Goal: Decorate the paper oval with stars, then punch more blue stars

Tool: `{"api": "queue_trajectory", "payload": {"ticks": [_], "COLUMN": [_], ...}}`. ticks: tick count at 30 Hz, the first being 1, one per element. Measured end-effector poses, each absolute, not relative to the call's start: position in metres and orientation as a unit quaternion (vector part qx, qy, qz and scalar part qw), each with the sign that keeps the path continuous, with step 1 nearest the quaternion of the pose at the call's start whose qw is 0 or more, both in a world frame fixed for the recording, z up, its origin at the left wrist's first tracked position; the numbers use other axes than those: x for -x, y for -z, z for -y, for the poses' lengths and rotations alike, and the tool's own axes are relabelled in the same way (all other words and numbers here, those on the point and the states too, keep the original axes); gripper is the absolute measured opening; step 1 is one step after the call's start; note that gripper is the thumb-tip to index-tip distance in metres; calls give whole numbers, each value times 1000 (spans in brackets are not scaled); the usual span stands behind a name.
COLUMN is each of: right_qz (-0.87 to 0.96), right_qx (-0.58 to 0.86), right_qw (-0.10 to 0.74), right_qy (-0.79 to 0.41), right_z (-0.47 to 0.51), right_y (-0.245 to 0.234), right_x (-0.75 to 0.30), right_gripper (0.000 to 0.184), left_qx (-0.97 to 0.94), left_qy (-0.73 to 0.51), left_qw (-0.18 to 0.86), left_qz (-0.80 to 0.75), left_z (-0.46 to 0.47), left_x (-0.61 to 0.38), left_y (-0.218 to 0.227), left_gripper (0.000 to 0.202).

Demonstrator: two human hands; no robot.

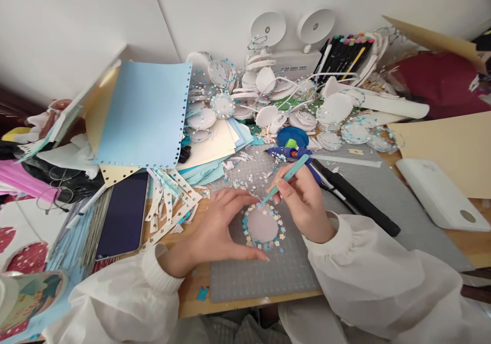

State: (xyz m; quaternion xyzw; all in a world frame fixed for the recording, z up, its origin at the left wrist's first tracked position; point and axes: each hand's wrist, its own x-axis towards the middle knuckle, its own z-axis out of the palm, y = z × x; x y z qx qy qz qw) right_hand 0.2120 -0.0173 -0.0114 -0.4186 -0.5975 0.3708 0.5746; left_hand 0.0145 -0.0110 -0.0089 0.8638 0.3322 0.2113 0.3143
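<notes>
On cluttered desk (475, 252): grey cutting mat (268, 277), paper scraps, white wall (76, 22).

White paper disc (262, 225) lies flat on the grey mat, ringed with tiny flowers (blue and cream); teal tweezers (284, 179) slant onto its top rim.

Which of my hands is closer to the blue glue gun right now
Right. Your right hand, holding the teal tweezers, sits just below the blue glue gun. Your left hand rests farther down and to the left, beside the flower-rimmed paper ring.
</notes>
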Motion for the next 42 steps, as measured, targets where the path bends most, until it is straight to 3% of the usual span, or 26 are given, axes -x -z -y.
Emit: {"api": "queue_trajectory", "payload": {"ticks": [9, 42], "right_qz": [567, 556], "right_qx": [420, 441], "right_qw": [565, 546], "right_qy": [-428, -444], "right_z": [23, 22], "right_y": [9, 11], "right_x": [-208, -205], "right_gripper": [18, 21], "left_qx": [-869, -877], "left_qy": [-208, -222], "left_qw": [300, 283], "left_qz": [-335, -320], "left_z": [12, 13], "left_x": [-15, -15], "left_y": [8, 9], "left_gripper": [77, 75]}}
